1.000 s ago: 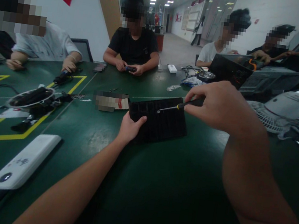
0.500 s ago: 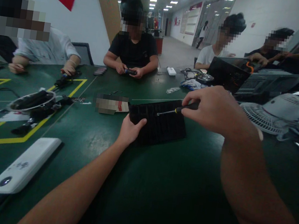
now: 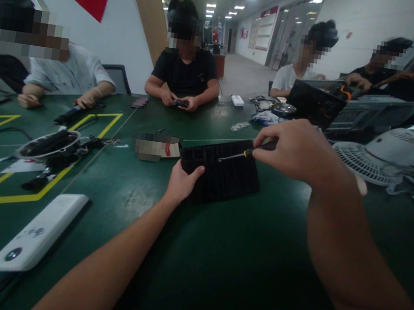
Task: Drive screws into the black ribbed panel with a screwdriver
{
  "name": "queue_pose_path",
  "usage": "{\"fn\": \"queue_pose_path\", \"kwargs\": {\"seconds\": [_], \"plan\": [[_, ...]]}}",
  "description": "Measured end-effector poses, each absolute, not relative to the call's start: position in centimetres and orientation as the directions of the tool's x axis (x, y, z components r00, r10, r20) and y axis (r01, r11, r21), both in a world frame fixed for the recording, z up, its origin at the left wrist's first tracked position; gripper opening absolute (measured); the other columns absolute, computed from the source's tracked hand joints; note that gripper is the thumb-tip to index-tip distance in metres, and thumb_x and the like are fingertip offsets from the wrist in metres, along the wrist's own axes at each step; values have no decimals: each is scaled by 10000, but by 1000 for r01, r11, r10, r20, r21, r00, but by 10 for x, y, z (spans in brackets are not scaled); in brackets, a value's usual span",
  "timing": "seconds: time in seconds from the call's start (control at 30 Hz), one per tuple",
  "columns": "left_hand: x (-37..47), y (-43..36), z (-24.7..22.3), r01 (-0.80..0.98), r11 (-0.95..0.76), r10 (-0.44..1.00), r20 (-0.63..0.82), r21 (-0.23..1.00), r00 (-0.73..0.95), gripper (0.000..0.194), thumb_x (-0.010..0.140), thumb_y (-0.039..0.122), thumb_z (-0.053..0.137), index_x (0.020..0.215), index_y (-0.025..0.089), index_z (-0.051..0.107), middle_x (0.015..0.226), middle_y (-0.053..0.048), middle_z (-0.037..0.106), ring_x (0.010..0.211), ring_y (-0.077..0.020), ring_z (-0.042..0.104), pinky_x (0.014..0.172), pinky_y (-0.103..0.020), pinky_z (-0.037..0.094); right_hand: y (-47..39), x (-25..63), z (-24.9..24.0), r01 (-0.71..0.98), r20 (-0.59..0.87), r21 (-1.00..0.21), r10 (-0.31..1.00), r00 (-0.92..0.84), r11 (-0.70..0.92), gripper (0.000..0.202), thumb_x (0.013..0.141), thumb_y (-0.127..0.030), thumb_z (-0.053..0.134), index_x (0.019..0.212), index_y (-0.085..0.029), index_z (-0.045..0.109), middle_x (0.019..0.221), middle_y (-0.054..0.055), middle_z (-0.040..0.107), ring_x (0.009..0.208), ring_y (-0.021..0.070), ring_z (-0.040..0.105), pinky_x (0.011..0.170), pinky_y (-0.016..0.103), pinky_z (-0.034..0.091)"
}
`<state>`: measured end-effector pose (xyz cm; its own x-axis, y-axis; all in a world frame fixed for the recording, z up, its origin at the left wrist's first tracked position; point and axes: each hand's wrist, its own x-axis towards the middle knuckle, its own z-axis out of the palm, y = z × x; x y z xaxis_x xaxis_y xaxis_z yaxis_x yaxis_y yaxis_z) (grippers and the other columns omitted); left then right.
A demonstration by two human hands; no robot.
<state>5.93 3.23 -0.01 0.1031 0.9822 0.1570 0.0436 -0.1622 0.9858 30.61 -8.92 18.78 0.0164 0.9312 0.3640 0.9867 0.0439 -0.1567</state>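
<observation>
A flat black rectangular panel (image 3: 227, 178) with ribs and recesses lies tilted before me over the green table. My left hand (image 3: 185, 178) is closed on its left end, thumb on top, the other fingers mostly hidden. A screwdriver (image 3: 233, 156) with a dark handle, a yellow ring and a thin metal shaft is pinched in my right hand (image 3: 292, 151). Its shaft points left across the panel; whether the tip touches the surface I cannot tell. Just beyond my left hand rests an open cardboard box (image 3: 171, 149).
On the left lie a white power bank (image 3: 37, 234) and a round-framed black device (image 3: 50, 143) by yellow tape. A white fan (image 3: 388, 155) and a dark computer case (image 3: 314, 103) stand right. Several people sit round the green table (image 3: 191, 266).
The view has shifted slightly, so everything sits a little lower and further right. Both hands keep their hold on the panel and screwdriver. A person walking in the background is out of sight.
</observation>
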Motion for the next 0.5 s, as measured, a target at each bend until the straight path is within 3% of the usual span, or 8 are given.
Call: {"fn": "queue_pose_path", "kwargs": {"seconds": [0.3, 0.5], "plan": [[58, 31, 2, 80, -169, 982, 162, 982, 94, 456, 792, 316, 921, 1184, 185, 726, 1257, -164, 819, 1221, -367, 782, 1150, -620, 577, -86, 313, 185, 984, 431, -160, 902, -5, 82, 153, 816, -322, 742, 878, -289, 877, 838, 50, 805, 821, 263, 732, 744, 393, 515], [58, 32, 2, 97, -187, 980, 178, 978, 90, 460, 787, 321, 920, 1182, 180, 731, 1261, -163, 820, 1228, -366, 779, 1160, -614, 570, -93, 309, 194, 980, 405, -173, 914, -18, 95, 190, 853, -306, 741, 958, -252, 890, 890, 71, 825, 852, 285, 754, 760, 411, 526]]}}
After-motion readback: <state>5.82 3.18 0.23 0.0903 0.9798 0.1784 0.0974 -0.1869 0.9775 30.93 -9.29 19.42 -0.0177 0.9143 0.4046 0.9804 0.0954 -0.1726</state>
